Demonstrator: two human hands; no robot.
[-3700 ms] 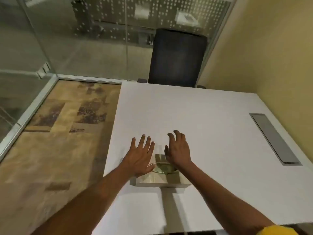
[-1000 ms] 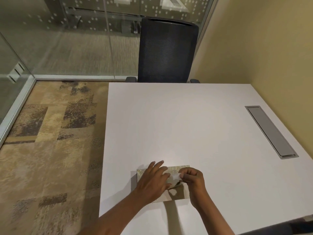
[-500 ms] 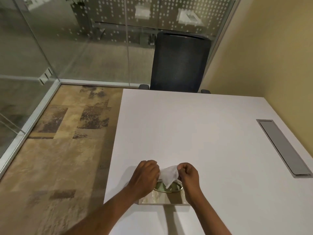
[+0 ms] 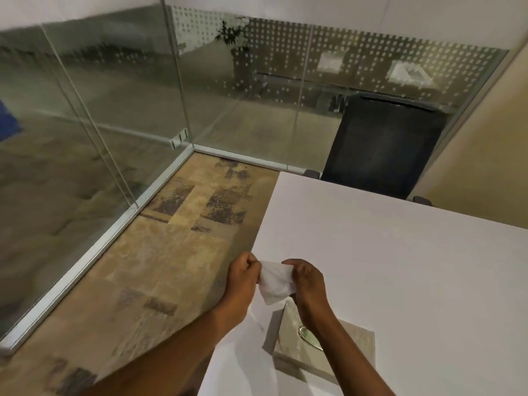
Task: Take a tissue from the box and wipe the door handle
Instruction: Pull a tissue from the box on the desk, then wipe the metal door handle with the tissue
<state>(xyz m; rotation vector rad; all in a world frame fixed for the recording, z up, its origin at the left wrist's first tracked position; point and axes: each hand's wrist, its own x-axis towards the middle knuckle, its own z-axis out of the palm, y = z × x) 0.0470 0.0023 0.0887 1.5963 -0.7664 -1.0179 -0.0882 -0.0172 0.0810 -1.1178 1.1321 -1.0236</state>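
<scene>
A white tissue (image 4: 275, 282) hangs in the air between both hands, clear of the box. My left hand (image 4: 242, 277) pinches its left edge and my right hand (image 4: 307, 281) pinches its right edge. The tissue box (image 4: 340, 351) is a flat grey-beige square with an oval slot on top; it lies on the white table (image 4: 400, 252) below and to the right of my hands, partly hidden by my right forearm. No door handle shows in this view.
Glass partition walls (image 4: 120, 110) enclose the room at left and back, set in a metal floor rail (image 4: 94, 250). A black mesh chair (image 4: 383, 147) stands behind the table's far edge. Patterned carpet (image 4: 160, 267) lies left of the table. A beige wall rises at right.
Both hands have lifted the tissue fully out of the box and up to the left. The view has swung left, toward the glass walls.
</scene>
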